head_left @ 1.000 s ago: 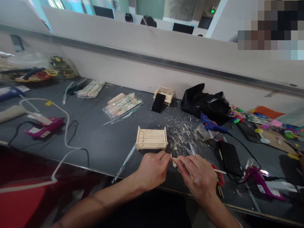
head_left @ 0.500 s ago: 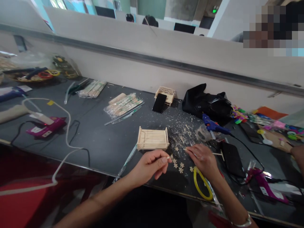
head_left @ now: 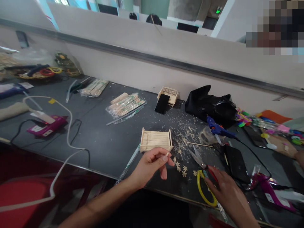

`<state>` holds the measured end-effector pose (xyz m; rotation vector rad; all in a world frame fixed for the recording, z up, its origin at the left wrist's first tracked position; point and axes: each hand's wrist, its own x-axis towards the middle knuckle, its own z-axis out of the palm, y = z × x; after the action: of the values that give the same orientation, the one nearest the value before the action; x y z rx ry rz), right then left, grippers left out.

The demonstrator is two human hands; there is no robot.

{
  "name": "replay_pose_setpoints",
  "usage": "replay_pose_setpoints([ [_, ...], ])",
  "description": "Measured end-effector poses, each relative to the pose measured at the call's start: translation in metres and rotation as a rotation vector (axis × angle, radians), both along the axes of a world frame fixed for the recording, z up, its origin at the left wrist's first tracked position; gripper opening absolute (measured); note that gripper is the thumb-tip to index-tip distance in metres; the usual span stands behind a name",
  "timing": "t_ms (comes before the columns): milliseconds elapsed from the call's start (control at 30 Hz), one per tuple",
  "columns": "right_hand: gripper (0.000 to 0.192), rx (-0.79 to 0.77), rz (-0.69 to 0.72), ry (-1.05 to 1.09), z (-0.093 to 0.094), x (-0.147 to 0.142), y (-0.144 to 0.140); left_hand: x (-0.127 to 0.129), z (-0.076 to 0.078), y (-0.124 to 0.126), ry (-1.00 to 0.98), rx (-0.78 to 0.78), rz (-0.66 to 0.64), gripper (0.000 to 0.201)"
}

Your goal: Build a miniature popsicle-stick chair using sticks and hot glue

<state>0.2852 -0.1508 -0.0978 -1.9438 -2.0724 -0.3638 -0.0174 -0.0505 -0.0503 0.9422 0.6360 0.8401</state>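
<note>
My left hand (head_left: pixel 153 164) hovers over the table's front edge and pinches a tiny bit of wood (head_left: pixel 167 154) between thumb and forefinger. Just beyond it stands a small bed frame of light wooden sticks (head_left: pixel 156 140). A few small wooden flower shapes (head_left: pixel 181 170) lie on the dark table to its right. My right hand (head_left: pixel 226 194) is low at the front edge, its fingertips resting on the handles of the yellow-and-red scissors (head_left: pixel 203 185), whose blades point toward the frame. A thin stick (head_left: pixel 199 144) lies beyond the blades.
Wood chips litter the table behind the frame. A blue glue gun (head_left: pixel 217 129), a black bag (head_left: pixel 209 106), a phone (head_left: pixel 162 103) leaning on another stick model (head_left: pixel 169 94), a black slab (head_left: pixel 236 163), stick packets (head_left: pixel 124 106) and a pink glue gun (head_left: pixel 46 128) lie around. Another person's hand (head_left: pixel 300 157) shows far right.
My hands have parted. The right hand went out to the stick, let it go and dropped back onto the scissors. My left hand kept its small piece and rose slightly.
</note>
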Motion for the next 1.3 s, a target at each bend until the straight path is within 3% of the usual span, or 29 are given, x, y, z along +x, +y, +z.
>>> replay_pose_setpoints([
  [133, 0.046, -0.039, 0.059, 0.053, -0.008, 0.012, -0.012, 0.004, -0.003, 0.000, -0.070, -0.065, -0.041, 0.039],
  [367, 0.057, -0.114, 0.025, 0.141, -0.008, 0.007, 0.006, 0.005, -0.010, -0.009, 0.002, -0.049, 0.004, 0.040],
  [467, 0.055, -0.165, 0.010, 0.229, 0.002, 0.006, 0.013, 0.005, -0.016, -0.015, 0.033, -0.059, -0.009, 0.040],
  [600, 0.035, -0.201, 0.022, 0.415, 0.023, 0.002, 0.015, 0.005, -0.020, -0.020, 0.073, -0.051, 0.025, 0.040],
  [767, 0.023, -0.058, 0.027, 0.617, 0.040, -0.025, 0.008, 0.008, -0.013, -0.018, 0.102, 0.032, 0.125, 0.039],
  [1033, 0.037, 0.014, 0.405, 0.437, 0.059, -0.082, 0.009, 0.016, -0.003, -0.019, 0.124, 0.245, 0.154, 0.032],
  [1300, 0.041, 0.024, 0.445, 0.364, 0.061, -0.094, 0.012, 0.012, -0.007, -0.020, 0.073, 0.366, 0.203, 0.017],
])
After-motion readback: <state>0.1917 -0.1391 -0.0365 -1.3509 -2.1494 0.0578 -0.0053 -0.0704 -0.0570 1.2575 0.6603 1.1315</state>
